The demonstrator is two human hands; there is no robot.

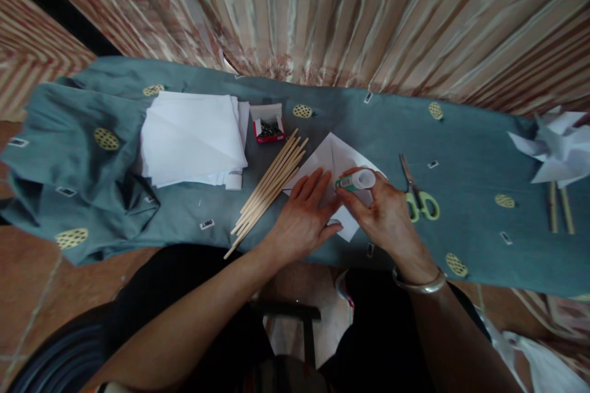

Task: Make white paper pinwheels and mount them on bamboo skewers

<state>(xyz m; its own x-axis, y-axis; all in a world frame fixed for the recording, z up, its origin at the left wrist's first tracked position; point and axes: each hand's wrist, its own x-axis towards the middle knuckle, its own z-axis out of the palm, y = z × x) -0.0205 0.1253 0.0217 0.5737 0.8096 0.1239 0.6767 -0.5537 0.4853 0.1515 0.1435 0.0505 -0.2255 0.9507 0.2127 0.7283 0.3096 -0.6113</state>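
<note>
Pressing flat on the folded paper (332, 163), the left hand (302, 218) lies open, fingers spread, gripping nothing. Right hand (385, 212) is closed around a glue stick (356, 180), tip toward the paper at table centre. Judged mid-gluing: paper already folded, no stick (270, 187) attached yet. Spare sheets (191, 138), pin box (267, 124) and scissors (418, 193) lie untouched; finished pinwheels (555, 147) sit far right.

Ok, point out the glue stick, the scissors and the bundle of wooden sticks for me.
glue stick (357, 180), head view, on the middle of its white tube.
scissors (421, 204), head view, on the green handles.
wooden sticks (271, 183), head view, on the middle of the bundle.
</note>
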